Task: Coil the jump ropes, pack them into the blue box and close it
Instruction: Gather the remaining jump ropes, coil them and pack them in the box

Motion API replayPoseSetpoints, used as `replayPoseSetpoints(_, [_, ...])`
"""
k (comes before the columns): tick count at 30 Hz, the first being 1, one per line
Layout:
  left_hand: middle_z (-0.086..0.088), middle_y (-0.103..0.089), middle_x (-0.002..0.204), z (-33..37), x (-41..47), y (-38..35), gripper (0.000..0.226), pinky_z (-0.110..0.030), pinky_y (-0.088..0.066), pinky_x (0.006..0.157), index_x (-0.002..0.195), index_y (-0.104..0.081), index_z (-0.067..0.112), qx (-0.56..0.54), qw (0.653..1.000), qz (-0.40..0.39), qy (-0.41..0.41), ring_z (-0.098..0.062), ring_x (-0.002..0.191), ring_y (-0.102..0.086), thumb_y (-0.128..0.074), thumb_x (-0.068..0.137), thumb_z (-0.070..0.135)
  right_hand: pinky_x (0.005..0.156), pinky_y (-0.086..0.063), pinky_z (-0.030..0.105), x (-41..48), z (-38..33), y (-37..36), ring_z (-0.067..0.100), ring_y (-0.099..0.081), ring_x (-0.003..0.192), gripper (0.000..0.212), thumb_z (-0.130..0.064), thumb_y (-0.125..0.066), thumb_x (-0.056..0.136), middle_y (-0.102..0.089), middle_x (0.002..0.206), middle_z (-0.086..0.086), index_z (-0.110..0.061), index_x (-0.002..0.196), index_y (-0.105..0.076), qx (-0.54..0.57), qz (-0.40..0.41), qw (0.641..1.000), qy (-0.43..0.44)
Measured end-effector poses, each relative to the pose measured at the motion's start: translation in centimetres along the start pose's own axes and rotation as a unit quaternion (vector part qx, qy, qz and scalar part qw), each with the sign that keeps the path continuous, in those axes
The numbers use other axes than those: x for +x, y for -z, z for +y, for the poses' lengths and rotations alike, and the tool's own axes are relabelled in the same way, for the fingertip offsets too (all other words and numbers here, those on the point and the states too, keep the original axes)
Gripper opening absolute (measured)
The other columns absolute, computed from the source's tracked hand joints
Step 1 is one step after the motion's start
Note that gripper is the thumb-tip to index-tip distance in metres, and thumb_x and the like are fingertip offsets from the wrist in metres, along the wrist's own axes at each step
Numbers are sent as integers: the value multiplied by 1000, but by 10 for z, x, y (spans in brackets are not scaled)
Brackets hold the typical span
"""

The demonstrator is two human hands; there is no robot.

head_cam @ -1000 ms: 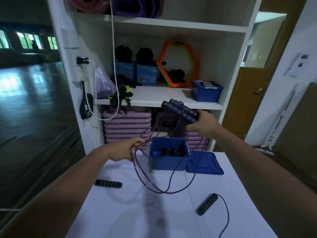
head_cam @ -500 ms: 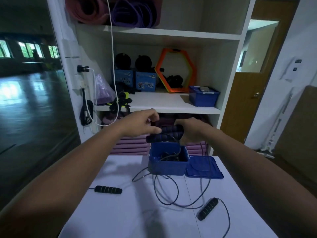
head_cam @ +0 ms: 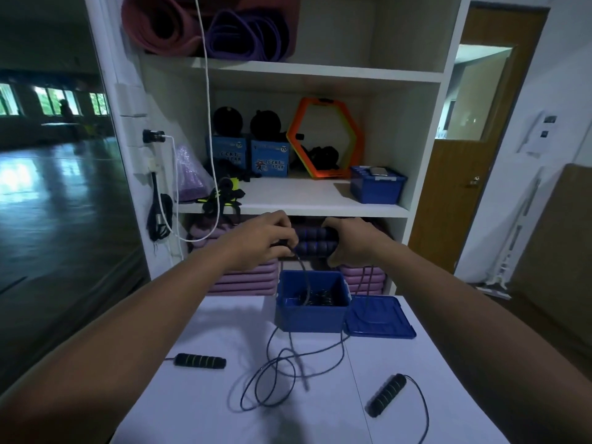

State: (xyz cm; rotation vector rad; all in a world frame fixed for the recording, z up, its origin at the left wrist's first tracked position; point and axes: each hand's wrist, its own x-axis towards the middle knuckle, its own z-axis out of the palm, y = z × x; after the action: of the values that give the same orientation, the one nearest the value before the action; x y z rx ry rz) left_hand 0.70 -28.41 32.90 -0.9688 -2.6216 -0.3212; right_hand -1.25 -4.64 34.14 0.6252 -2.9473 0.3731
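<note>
Two dark blue jump-rope handles are held side by side above the open blue box. My right hand grips their right ends. My left hand pinches the rope at their left ends. The thin dark rope hangs down past the box and lies in loose loops on the white table. Dark coiled rope lies inside the box. The blue lid lies flat to the right of the box. A second rope's black handles lie on the table, one at left, one at right.
A white shelf unit stands just behind the table, holding mats, blue cartons, an orange hexagon ring and another blue box. A white cable hangs at its left. A mirror wall is at left, a wooden door at right.
My left hand let go of the rope loops and rose to the handles. My right hand lowered the handles toward the box. The rope dropped onto the table in loose loops.
</note>
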Motion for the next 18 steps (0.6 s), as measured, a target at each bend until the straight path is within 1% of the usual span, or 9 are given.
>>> replayPoseSetpoints(3, [11,-51,105,-8,-5,11,13,-29,-39,80,108,-65,25,14,1000,-12,24,-10,95,-49,-60,96,24,79,-48,34,0,10,0,22,-56,96,57,-22,-81,70,-58,108,0,-26,118,-52,34,-6,999,-20])
replayPoseSetpoints(6, [9,-63,102,-23,-12,21,14,-31,-44,78,108,-67,24,59,996,13,69,-14,96,-57,-62,96,23,86,-50,37,-4,24,4,23,-56,99,60,-22,-81,71,-58,113,2,-25,123,-50,60,-12,997,-45])
replayPoseSetpoints(7, [9,-65,100,-25,-13,24,13,-31,-44,77,107,-68,25,57,995,2,84,-15,95,-59,-64,95,23,85,-50,36,-5,27,5,23,-56,99,61,-22,-80,71,-58,113,3,-25,124,-50,71,-11,996,-49])
replayPoseSetpoints(9, [10,-64,99,-21,-11,26,18,-30,-45,75,109,-68,28,29,994,-62,89,-14,91,-59,-67,92,24,84,-51,37,-5,29,8,23,-57,97,58,-21,-80,71,-58,110,3,-25,121,-51,90,-1,995,-47])
replayPoseSetpoints(11, [10,-60,104,-11,-4,28,26,-27,-45,78,115,-65,33,-13,993,-92,76,-10,92,-55,-67,91,22,83,-53,41,-3,25,11,24,-58,94,55,-21,-79,70,-60,106,3,-26,117,-52,108,9,993,-37])
replayPoseSetpoints(12, [9,-57,108,-5,1,30,26,-27,-44,81,115,-65,33,-29,995,-70,71,-10,95,-53,-66,92,21,83,-53,41,-3,23,12,24,-59,92,53,-21,-78,70,-60,104,3,-27,116,-52,122,16,992,-34])
replayPoseSetpoints(14, [5,-50,110,5,10,35,19,-34,-45,88,104,-60,29,-35,998,21,53,-15,98,-50,-68,88,21,80,-52,39,-1,20,15,24,-60,88,50,-22,-77,72,-60,99,3,-27,115,-53,156,31,987,-32])
replayPoseSetpoints(16, [-1,-47,110,13,18,37,27,-39,-45,89,99,-51,20,30,993,115,26,-20,98,-46,-72,82,24,76,-50,36,2,17,18,24,-60,85,46,-23,-76,73,-61,96,3,-28,113,-54,176,42,983,-32])
replayPoseSetpoints(18, [-7,-45,117,21,26,36,42,-43,-45,90,108,-48,15,129,979,155,27,-25,101,-44,-74,79,32,74,-48,33,4,15,21,24,-61,86,44,-25,-76,73,-63,97,4,-28,112,-56,180,52,982,-29])
